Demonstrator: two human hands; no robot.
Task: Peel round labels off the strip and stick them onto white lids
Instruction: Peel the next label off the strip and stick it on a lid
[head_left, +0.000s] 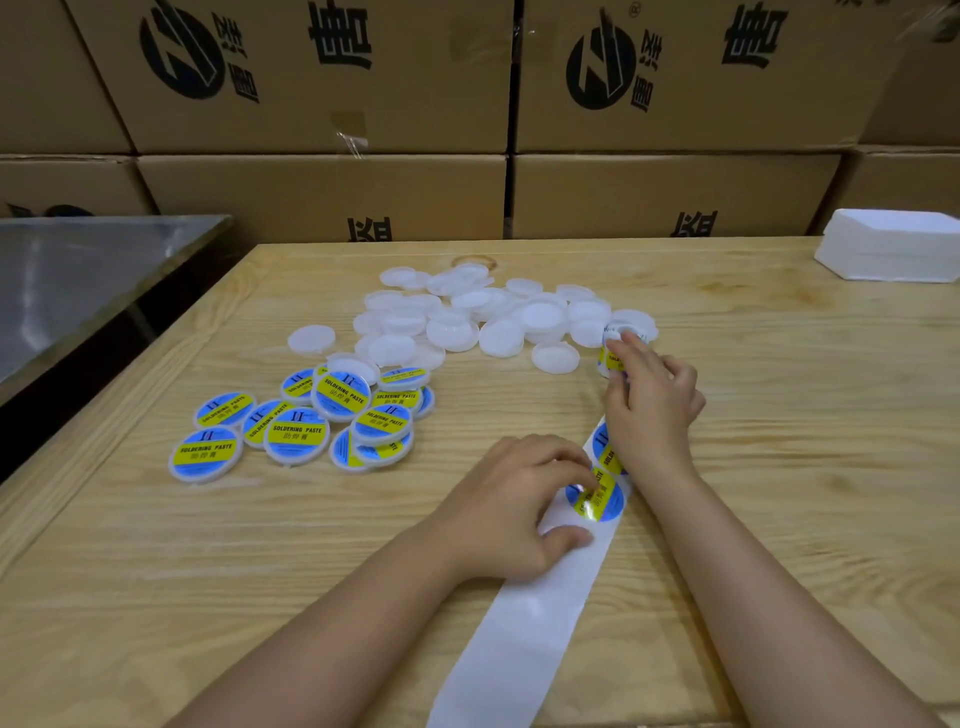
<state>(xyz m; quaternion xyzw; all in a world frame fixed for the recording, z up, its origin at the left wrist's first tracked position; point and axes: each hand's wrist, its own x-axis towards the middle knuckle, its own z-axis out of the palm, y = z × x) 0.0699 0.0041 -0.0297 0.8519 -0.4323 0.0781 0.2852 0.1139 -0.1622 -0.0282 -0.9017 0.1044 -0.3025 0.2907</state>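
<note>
A white backing strip (524, 618) runs from the table's front edge up to a small label roll (613, 358). My left hand (511, 512) lies on the strip, with its thumb pressing the backing. Its fingertips pinch the edge of a round blue and yellow label (602, 506). My right hand (649, 410) reaches further up the strip, and its fingers grip the roll. Several plain white lids (452, 322) are heaped at the middle back. Several lids with labels on them (298, 431) lie to the left of my hands.
The work surface is a light wooden table (156, 571). A steel table (78, 270) stands beyond its left edge. Stacked cardboard boxes (322, 192) wall off the back. A white stack of flat pieces (893, 249) sits at the back right corner.
</note>
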